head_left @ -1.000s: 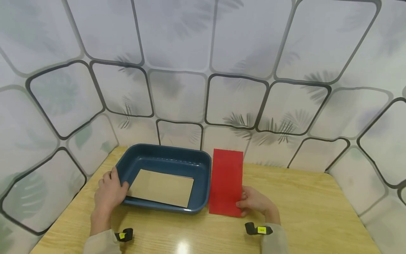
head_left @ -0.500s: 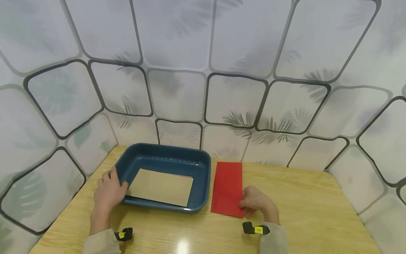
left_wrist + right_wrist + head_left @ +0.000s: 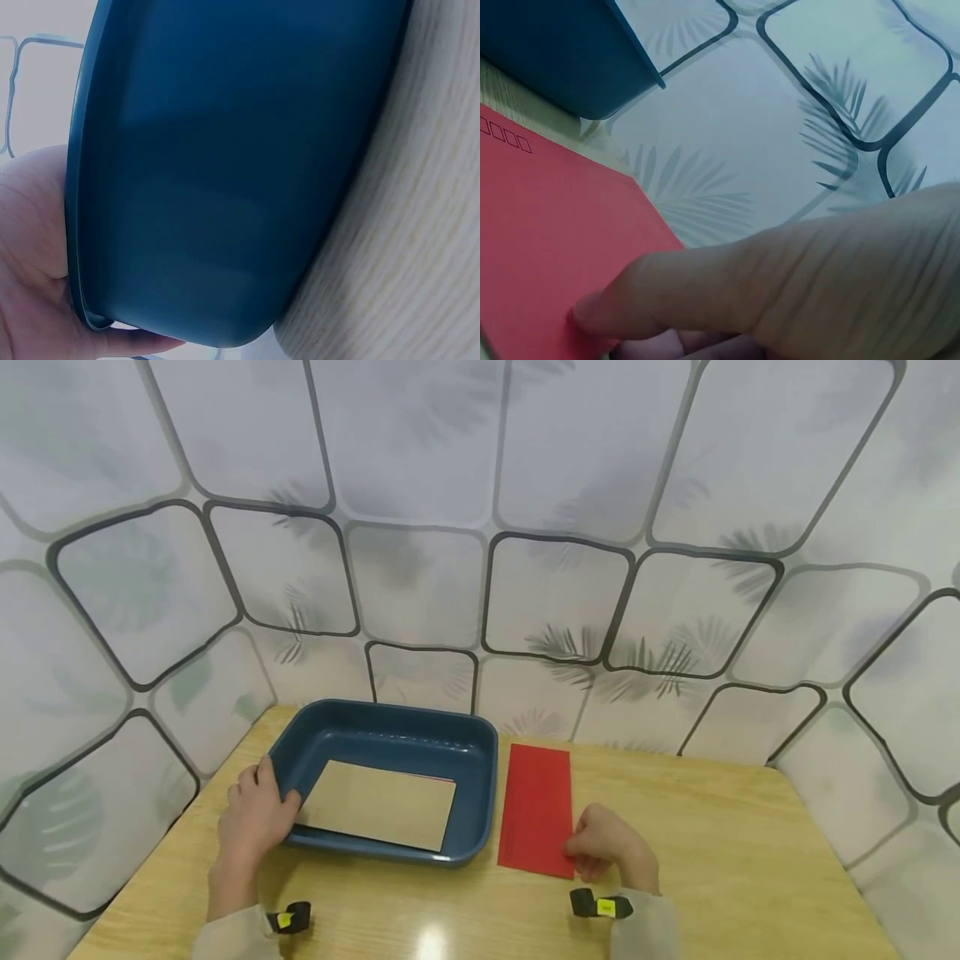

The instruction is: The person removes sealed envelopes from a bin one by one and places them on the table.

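A red envelope [image 3: 536, 810] lies beside the blue tray [image 3: 489, 785], on its right. My right hand [image 3: 609, 843] pinches the envelope's lower right edge. The right wrist view shows the thumb [image 3: 622, 304] on the face of the red envelope [image 3: 547, 225], fingers partly hidden underneath, and a row of small printed boxes near one edge. At the tray's front left corner, my left hand [image 3: 255, 814] grips the rim. The left wrist view shows the tray's outer wall [image 3: 225, 165] against that hand [image 3: 34, 262]. Inside the tray lies a tan envelope-like sheet [image 3: 382, 803], with a thin red edge showing behind it.
The wooden table [image 3: 712, 852] extends right of the red envelope and in front of the tray. Patterned wall covering [image 3: 420, 585] with dark rounded outlines and leaf shapes stands behind the table and along both sides.
The red envelope's raised far end has come down to the table, away from the tray's right rim. My right hand stays at its lower right edge. The left hand has barely moved.
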Demonstrator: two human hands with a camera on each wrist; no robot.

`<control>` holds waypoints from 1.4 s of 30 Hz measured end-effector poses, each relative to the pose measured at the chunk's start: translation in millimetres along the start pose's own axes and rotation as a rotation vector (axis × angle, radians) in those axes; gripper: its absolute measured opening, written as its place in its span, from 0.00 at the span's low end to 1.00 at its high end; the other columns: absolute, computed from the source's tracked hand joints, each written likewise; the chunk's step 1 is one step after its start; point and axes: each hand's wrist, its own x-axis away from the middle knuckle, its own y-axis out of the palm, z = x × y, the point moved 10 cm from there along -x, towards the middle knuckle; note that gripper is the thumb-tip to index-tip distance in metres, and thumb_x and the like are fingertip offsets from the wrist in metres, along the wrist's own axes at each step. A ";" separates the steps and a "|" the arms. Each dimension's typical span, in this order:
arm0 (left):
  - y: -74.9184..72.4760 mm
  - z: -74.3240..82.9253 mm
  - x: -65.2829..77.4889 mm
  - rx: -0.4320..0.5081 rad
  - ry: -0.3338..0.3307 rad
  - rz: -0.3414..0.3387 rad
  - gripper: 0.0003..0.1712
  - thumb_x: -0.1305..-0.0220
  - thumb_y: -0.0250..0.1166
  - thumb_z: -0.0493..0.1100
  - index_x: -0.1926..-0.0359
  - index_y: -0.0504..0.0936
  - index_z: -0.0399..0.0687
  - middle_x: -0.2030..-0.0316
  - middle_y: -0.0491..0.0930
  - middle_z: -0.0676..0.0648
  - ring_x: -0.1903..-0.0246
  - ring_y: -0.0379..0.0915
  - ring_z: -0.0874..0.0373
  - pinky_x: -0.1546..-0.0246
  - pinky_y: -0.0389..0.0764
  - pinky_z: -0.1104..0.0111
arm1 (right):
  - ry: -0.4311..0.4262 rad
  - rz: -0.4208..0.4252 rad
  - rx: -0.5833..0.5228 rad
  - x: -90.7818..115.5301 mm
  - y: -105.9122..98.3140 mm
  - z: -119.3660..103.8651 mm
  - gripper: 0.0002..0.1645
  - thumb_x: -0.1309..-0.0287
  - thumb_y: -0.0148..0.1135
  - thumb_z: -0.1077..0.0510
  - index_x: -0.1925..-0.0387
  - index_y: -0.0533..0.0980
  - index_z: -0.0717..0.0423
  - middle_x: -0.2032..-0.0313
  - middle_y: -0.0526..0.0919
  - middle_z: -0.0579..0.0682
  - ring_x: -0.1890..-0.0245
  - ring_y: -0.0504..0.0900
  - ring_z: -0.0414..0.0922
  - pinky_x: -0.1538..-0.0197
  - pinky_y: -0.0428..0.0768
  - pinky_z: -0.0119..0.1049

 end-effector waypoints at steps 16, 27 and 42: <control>-19.5 6.1 -21.0 -0.021 0.037 0.021 0.42 0.39 0.49 0.45 0.35 0.41 0.22 0.43 0.51 0.17 0.48 0.48 0.21 0.62 0.65 0.30 | 0.028 0.168 -0.014 9.0 -42.9 -20.3 0.21 0.47 0.62 0.54 0.57 0.71 0.65 0.77 0.79 0.56 0.78 0.77 0.47 0.73 0.81 0.43; -17.9 -1.6 -13.5 -0.025 0.030 0.009 0.42 0.40 0.49 0.44 0.36 0.41 0.20 0.44 0.51 0.16 0.49 0.48 0.20 0.60 0.63 0.30 | -0.154 0.173 0.109 12.7 -33.7 -54.6 0.19 0.46 0.60 0.53 0.59 0.75 0.65 0.68 0.82 0.53 0.70 0.76 0.43 0.66 0.78 0.44; 3.2 -3.9 1.7 -0.006 0.018 -0.014 0.42 0.38 0.49 0.45 0.35 0.41 0.21 0.43 0.50 0.17 0.48 0.47 0.20 0.61 0.63 0.30 | -0.178 0.157 0.133 17.5 -26.9 -54.1 0.19 0.46 0.60 0.54 0.59 0.74 0.65 0.71 0.80 0.52 0.73 0.75 0.42 0.70 0.76 0.42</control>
